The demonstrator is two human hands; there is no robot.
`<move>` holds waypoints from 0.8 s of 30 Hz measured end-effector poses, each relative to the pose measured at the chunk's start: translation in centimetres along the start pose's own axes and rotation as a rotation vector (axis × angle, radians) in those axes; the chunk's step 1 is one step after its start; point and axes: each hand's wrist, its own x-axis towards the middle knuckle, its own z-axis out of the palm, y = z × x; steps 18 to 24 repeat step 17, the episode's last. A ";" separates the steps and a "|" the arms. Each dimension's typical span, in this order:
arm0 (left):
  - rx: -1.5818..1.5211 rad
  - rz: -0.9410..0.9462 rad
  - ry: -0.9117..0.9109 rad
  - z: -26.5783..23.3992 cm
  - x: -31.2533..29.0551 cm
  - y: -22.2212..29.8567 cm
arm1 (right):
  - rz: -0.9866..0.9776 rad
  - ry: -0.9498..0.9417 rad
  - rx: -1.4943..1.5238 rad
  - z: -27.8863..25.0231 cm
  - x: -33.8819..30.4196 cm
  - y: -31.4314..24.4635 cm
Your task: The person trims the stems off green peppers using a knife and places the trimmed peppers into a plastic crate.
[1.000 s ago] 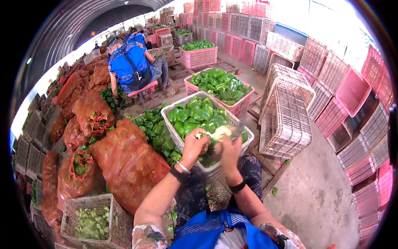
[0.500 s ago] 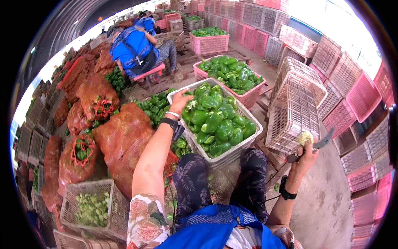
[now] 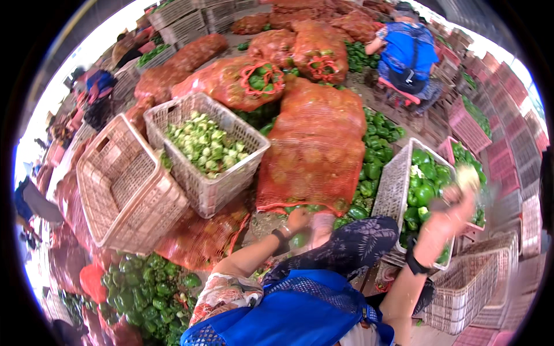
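Observation:
My left hand point(image 3: 298, 219) reaches down to the front edge of an orange mesh sack point(image 3: 314, 144), close to green bell peppers point(image 3: 358, 212) on the ground. Its fingers are too small and partly hidden to make out their grip. My right hand point(image 3: 445, 222), smeared by motion, is closed around a knife whose dark handle point(image 3: 441, 205) shows and whose blade is blurred. A pale, yellowish cut piece of pepper point(image 3: 466, 177) is at its fingers. Beneath this hand stands a light crate point(image 3: 392, 179) filled with green bell peppers point(image 3: 424, 193).
Left of the sack are a crate point(image 3: 234, 173) holding pale green pepper cores and a tilted crate point(image 3: 130, 216). More peppers point(image 3: 147, 291) lie at lower left. Stacked crates point(image 3: 464, 288) stand at right. A person in a blue vest point(image 3: 407, 52) sits at the far right.
The view has swung left. My left hand has left the pepper crate and gone to the sack's edge. My right hand has moved over the pepper crate, still with the knife.

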 end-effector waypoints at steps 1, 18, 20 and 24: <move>-0.074 -0.093 -0.033 -0.7 -0.8 -1.0 | 0.048 -0.047 -0.092 5.5 -4.0 0.3; 0.233 -0.227 0.197 -2.6 -2.0 -11.5 | 0.007 -0.487 -0.459 -0.1 -1.5 3.6; 0.233 -0.227 0.197 -2.6 -2.0 -11.5 | 0.007 -0.487 -0.459 -0.1 -1.5 3.6; 0.233 -0.227 0.197 -2.6 -2.0 -11.5 | 0.007 -0.487 -0.459 -0.1 -1.5 3.6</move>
